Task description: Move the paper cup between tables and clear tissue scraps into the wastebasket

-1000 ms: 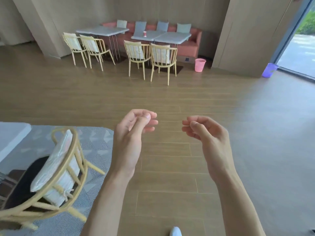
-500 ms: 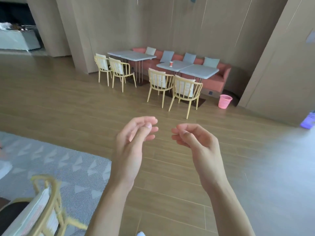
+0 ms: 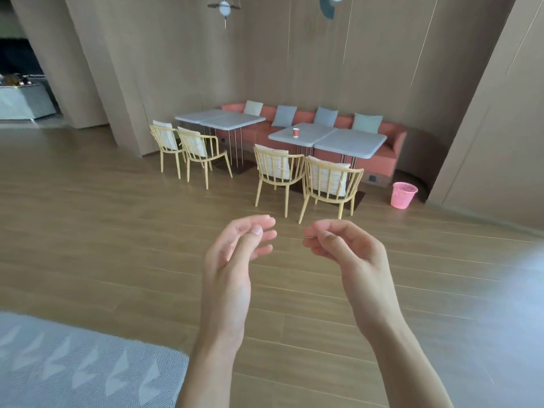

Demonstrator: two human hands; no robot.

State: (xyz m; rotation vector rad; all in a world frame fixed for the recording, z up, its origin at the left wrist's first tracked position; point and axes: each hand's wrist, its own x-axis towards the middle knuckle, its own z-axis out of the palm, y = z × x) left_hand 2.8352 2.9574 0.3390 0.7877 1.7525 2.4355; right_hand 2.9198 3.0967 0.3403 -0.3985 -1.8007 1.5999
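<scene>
Your left hand (image 3: 235, 254) and right hand (image 3: 347, 248) hang loosely curled, holding nothing, over open floor (image 3: 117, 231); chairs (image 3: 329, 184) front the counter (image 3: 326, 139) bearing the cup (image 3: 295, 132), the wastebasket (image 3: 404, 195) at its right.

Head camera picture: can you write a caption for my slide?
Two empty hands, left hand and right hand, raised toward a red paper cup on a far table near a pink wastebasket.

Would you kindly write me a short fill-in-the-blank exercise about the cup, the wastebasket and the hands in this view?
1. The paper cup stands on a grey ____.
2. The wastebasket on the floor is ____ in colour.
3. The left hand and right hand both hold ____.
4. Seen from here, the wastebasket stands to the ____ of the cup.

Missing words: table; pink; nothing; right
</scene>
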